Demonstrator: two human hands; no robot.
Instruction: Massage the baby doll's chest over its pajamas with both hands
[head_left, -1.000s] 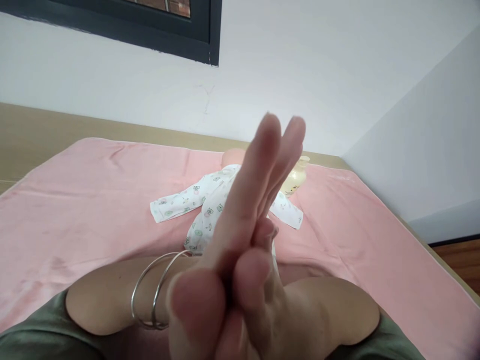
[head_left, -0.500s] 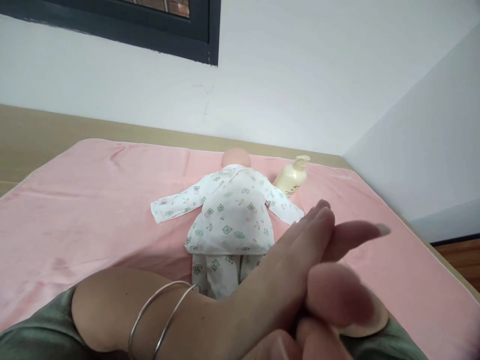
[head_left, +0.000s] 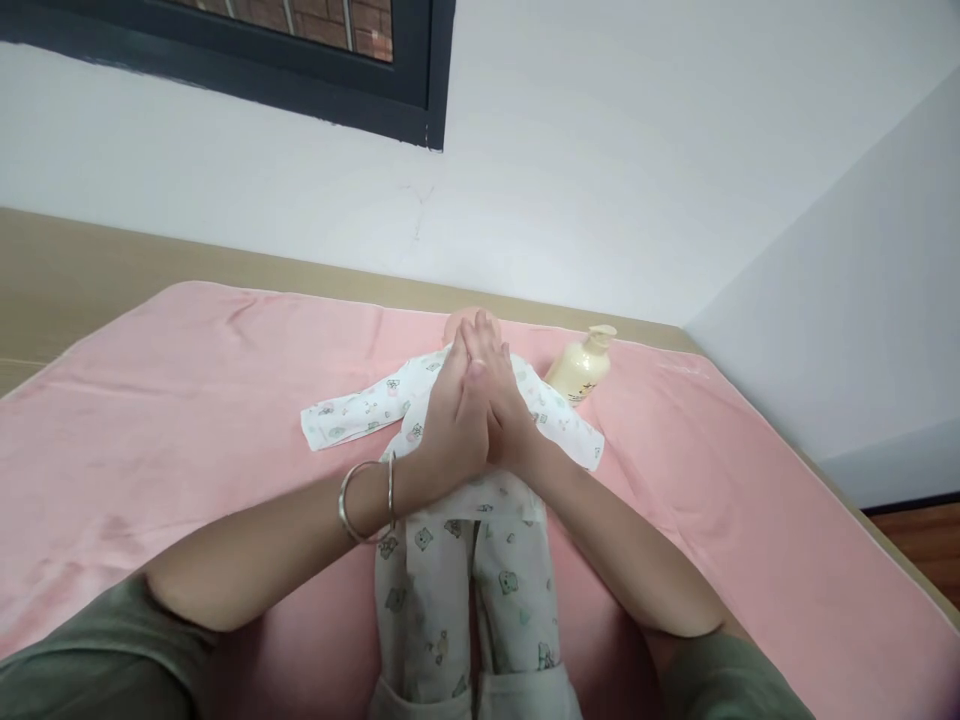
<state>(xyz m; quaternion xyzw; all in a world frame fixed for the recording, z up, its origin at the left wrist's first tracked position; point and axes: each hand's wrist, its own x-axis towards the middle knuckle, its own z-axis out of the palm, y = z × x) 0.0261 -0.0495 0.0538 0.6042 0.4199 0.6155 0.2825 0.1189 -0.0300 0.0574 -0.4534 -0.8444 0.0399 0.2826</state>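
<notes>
Palm to palm, my left hand (head_left: 451, 425) and my right hand (head_left: 506, 405) are pressed together, fingers stretched out and pointing away from me. Neither one holds anything that I can see. They are over the chest of a doll (head_left: 514, 585) lying on its back, dressed in a white printed top and trousers. Its round head (head_left: 459, 322) shows partly behind my fingertips, and its sleeves spread out to both sides. Much of the top is hidden by my hands. A bracelet of thin silver bands (head_left: 349, 505) is on my left wrist.
A cream pump bottle (head_left: 581, 368) stands beside the doll's right-hand sleeve in view. Under everything lies a pink mat (head_left: 202, 420) on a wooden surface (head_left: 67, 250). A white wall (head_left: 570, 170) and a dark window frame (head_left: 360, 95) rise behind.
My hands have moved forward and away from the camera, from a crossed, rubbing-like position at lower right to palms together above the doll's chest. The doll's trouser legs now show.
</notes>
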